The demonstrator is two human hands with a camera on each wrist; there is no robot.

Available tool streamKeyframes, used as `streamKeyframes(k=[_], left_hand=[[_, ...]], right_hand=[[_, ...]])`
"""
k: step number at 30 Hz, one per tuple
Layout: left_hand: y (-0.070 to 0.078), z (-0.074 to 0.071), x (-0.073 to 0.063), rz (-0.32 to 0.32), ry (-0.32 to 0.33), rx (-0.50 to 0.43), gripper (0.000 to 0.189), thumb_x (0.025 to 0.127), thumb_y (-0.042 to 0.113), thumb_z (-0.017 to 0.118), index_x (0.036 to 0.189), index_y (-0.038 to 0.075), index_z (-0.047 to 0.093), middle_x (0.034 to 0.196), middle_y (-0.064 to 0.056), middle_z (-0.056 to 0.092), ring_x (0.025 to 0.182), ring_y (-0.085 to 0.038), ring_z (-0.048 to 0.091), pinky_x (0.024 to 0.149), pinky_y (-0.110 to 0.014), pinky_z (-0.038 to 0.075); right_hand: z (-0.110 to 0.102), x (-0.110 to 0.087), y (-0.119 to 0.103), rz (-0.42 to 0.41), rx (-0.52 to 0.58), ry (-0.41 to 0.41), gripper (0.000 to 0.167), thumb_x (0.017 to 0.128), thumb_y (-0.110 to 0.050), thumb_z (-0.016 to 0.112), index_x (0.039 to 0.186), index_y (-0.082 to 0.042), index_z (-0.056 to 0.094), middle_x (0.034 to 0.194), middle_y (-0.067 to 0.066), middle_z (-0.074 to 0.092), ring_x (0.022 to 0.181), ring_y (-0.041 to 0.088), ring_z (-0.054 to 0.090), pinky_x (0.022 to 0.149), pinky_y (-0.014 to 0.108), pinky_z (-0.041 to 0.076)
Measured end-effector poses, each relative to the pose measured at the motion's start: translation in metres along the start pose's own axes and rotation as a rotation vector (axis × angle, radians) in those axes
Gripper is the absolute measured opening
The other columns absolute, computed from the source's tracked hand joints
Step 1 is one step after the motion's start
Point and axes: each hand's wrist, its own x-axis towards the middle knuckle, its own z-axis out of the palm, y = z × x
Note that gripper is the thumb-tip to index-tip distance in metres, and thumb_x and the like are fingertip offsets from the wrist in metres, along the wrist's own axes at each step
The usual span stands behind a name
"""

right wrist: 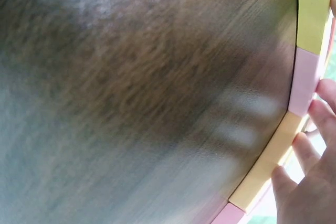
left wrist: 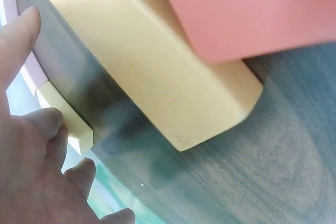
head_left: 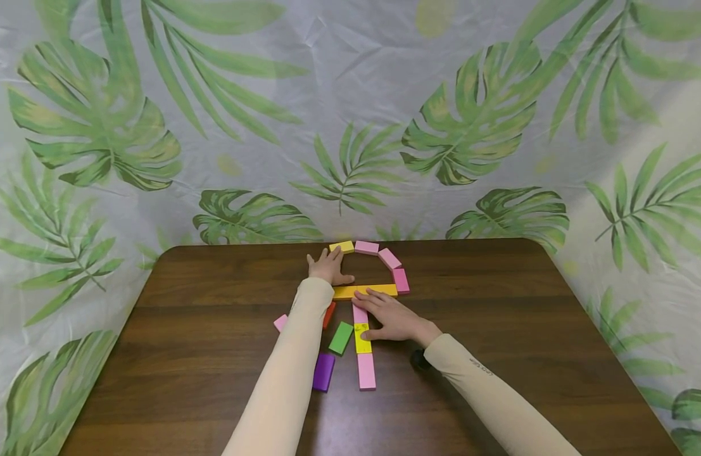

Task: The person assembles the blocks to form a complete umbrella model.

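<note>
Seemingly unfinished: pink arc (head_left: 390, 258) above right end of orange bar (head_left: 346, 292), stem (head_left: 359, 346) below, gap between left end and yellow block (head_left: 342, 246); no grip from spread left hand (head_left: 327, 268) or right hand (head_left: 393, 316).

Wrinkly pale cloth (head_left: 350, 69) backdrop, big green printed leaves (head_left: 88, 117) everywhere, dark wood table (head_left: 173, 361) in front with some soft glare (head_left: 335, 430).
</note>
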Motion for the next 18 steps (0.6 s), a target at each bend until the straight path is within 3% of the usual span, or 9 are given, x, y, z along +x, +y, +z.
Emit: streamKeyframes(k=[12, 18], left_hand=[[-0.0046, 0.0023, -0.0016, 0.019, 0.019, -0.016, 0.081, 0.093, 0.052, 0.054, 0.154, 0.014, 0.018, 0.159, 0.001, 0.011, 0.145, -0.027, 0.007, 0.109, -0.060, 0.008], [-0.0084, 0.0022, -0.0052, 0.085, 0.029, -0.052, 0.079, 0.095, 0.049, 0.053, 0.155, 0.013, 0.015, 0.160, -0.001, 0.008, 0.145, -0.028, 0.005, 0.110, -0.059, 0.006]], right_hand=[[0.0006, 0.0009, -0.0004, -0.008, -0.001, 0.005, 0.081, 0.089, -0.048, 0.062, 0.152, -0.012, 0.027, 0.158, 0.004, 0.020, 0.144, 0.028, 0.011, 0.113, 0.048, 0.013], [0.0003, 0.0001, -0.0001, -0.002, -0.001, 0.005, 0.081, 0.089, -0.048, 0.062, 0.153, -0.013, 0.026, 0.158, 0.004, 0.020, 0.144, 0.029, 0.011, 0.113, 0.049, 0.014]])
